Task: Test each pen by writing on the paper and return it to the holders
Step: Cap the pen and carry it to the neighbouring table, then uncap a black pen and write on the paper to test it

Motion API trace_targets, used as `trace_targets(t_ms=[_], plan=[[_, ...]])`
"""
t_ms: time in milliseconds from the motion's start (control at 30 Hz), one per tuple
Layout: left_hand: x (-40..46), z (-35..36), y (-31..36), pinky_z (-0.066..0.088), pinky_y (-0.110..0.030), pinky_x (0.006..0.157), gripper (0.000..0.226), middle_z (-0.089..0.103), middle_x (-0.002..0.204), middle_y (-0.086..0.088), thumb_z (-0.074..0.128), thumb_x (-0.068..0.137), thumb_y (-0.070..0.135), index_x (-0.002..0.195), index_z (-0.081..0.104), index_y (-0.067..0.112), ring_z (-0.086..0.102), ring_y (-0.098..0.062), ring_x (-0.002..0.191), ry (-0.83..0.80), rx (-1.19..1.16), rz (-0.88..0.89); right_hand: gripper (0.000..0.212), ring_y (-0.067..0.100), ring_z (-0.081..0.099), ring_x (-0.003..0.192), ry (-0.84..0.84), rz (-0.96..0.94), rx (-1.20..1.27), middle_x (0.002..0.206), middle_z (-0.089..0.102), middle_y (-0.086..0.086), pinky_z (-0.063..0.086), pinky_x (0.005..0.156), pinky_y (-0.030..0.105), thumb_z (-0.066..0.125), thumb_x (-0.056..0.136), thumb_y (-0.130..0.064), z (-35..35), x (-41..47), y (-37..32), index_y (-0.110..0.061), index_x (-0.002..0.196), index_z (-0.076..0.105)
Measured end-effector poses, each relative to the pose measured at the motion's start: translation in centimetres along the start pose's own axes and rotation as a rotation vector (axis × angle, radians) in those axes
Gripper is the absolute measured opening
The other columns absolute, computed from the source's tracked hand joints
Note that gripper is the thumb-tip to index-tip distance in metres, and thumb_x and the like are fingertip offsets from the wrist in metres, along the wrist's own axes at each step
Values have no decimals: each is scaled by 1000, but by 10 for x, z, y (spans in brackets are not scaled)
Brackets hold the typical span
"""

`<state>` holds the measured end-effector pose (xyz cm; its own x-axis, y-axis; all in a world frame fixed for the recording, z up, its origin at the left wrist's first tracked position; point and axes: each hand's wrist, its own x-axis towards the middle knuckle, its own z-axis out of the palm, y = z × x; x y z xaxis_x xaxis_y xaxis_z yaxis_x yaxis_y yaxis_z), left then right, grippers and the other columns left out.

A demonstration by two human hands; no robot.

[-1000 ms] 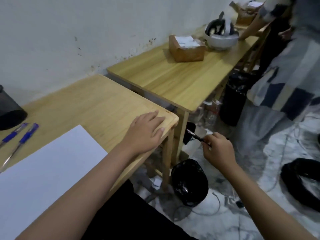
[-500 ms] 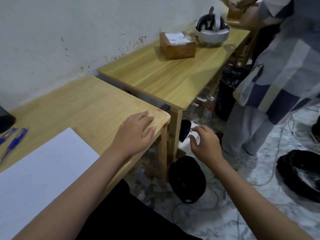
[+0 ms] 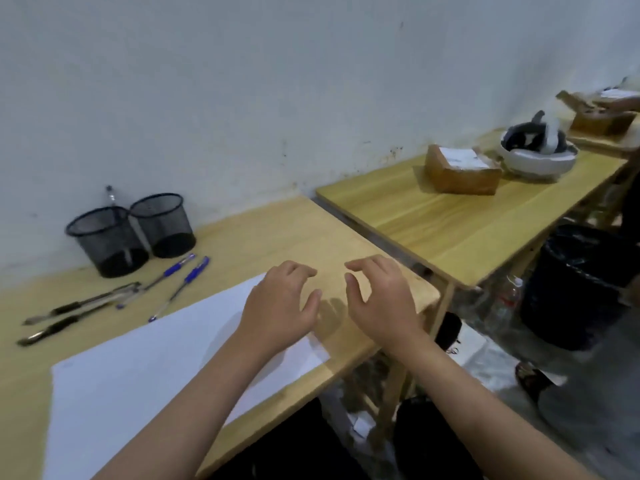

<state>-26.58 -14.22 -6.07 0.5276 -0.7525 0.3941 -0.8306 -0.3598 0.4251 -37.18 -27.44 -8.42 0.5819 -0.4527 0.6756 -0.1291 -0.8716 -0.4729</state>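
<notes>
A white sheet of paper (image 3: 145,372) lies on the wooden table (image 3: 277,237) in front of me. My left hand (image 3: 280,306) hovers over the paper's right corner, fingers spread, holding nothing. My right hand (image 3: 381,303) hovers over the table's right end, also open. Two black mesh holders (image 3: 110,240) (image 3: 162,225) stand by the wall; the left one holds one pen (image 3: 111,197). Two blue pens (image 3: 169,271) (image 3: 187,282) and several black pens (image 3: 69,313) lie loose on the table between holders and paper.
A second wooden table (image 3: 467,223) stands to the right with a cardboard box (image 3: 460,171) and a white headset (image 3: 536,150). A black bin (image 3: 581,285) sits on the floor beneath it, with bags and a bottle around.
My right hand rose from beside the table, where it held a black pen a second ago, and now hovers empty above the tabletop. My left hand lifted off the table. The view swung left.
</notes>
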Motion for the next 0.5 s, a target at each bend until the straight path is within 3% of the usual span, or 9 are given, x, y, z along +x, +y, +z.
trace_targets(t_ms=[167, 500], plan=[[-48, -56, -60, 43, -27, 84, 31, 58, 116, 6, 54, 87, 31, 116, 58, 20, 51, -14, 110, 121, 77, -177, 23, 24, 62, 75, -97, -211, 139, 82, 66, 4, 52, 64, 34, 50, 84, -24, 64, 7, -69, -10, 90, 68], [-171, -138, -163, 47, -32, 82, 30, 58, 114, 4, 54, 85, 33, 111, 60, 21, 53, -17, 107, 282, 218, -596, 9, 20, 62, 76, -356, -438, 340, 79, 70, 0, 50, 68, 32, 61, 79, -13, 165, 11, -183, -11, 83, 69]])
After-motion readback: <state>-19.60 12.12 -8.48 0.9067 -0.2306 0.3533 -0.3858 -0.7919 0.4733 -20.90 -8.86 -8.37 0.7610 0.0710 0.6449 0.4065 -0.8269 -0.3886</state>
